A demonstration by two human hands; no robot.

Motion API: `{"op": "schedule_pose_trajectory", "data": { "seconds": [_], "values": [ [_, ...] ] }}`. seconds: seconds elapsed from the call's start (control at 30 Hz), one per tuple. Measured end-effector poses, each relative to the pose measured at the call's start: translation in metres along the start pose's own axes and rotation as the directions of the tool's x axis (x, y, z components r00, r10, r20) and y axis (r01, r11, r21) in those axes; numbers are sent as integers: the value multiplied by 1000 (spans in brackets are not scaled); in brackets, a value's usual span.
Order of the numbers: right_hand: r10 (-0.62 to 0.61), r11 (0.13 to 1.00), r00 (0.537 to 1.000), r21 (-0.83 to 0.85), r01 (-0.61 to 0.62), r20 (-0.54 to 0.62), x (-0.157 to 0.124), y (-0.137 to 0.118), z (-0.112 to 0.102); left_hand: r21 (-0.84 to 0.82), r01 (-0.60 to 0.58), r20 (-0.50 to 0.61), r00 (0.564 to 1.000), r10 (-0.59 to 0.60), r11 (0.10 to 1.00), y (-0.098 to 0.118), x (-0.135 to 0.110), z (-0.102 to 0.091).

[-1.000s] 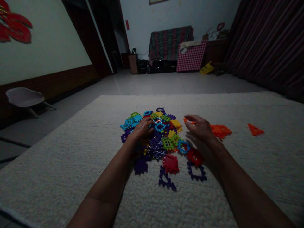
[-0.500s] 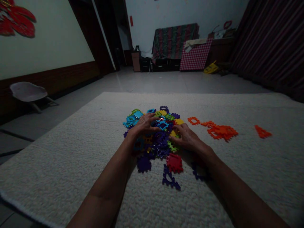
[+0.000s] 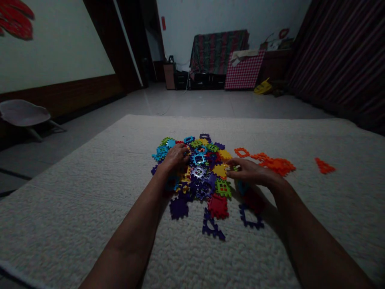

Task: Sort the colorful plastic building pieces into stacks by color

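A heap of colourful notched plastic building tiles lies on the light mat. My left hand (image 3: 177, 155) rests on the left part of the heap, fingers bent and apart, gripping nothing that I can see; its palm hides the tiles beneath. At the heap's right edge is my right hand (image 3: 246, 170), thumb and forefinger parted beside a yellow tile (image 3: 220, 170). Between the hands lie a blue frame tile (image 3: 198, 159) and a pale window tile (image 3: 198, 172). Closer to me are a green window tile (image 3: 223, 188), a red tile (image 3: 218, 206) and a purple triangular tile (image 3: 211, 225).
Orange tiles (image 3: 276, 165) form a separate group on the right, with an orange triangle (image 3: 324, 165) farther out. A purple square frame (image 3: 251, 216) lies below my right wrist. The mat (image 3: 90, 192) covers the floor; a pale chair (image 3: 24, 112) stands at left.
My hands have moved apart, the right one outward to the right, uncovering the yellow and green tiles. A pale window tile now shows in the middle. The view has shifted slightly.
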State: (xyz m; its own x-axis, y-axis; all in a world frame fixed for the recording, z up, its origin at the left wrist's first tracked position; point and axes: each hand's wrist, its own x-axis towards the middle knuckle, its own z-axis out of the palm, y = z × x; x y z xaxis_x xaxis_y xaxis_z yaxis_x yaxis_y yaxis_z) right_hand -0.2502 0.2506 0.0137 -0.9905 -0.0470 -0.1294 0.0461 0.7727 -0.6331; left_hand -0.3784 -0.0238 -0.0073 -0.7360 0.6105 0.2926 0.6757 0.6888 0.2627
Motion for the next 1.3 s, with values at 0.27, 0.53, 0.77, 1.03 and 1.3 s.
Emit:
{"op": "schedule_pose_trajectory", "data": {
  "seconds": [0.27,0.53,0.77,1.03,1.3],
  "values": [
    [-142,934,990,332,130,12,2,-3,2,-147,-214,13,976,218,966,35,8,4],
    [61,995,934,-57,-87,-351,11,21,13,-182,-397,88,904,417,899,73,2,25],
    [-83,961,929,-275,-21,-361,16,19,27,-138,-369,175,904,389,919,72,3,16],
    [-58,981,874,-190,-39,-483,26,31,31,-157,-195,-69,980,186,968,56,16,16],
    [-71,957,891,-282,-65,-449,31,42,36,135,4,90,996,-16,991,14,33,17]
  ]
}}
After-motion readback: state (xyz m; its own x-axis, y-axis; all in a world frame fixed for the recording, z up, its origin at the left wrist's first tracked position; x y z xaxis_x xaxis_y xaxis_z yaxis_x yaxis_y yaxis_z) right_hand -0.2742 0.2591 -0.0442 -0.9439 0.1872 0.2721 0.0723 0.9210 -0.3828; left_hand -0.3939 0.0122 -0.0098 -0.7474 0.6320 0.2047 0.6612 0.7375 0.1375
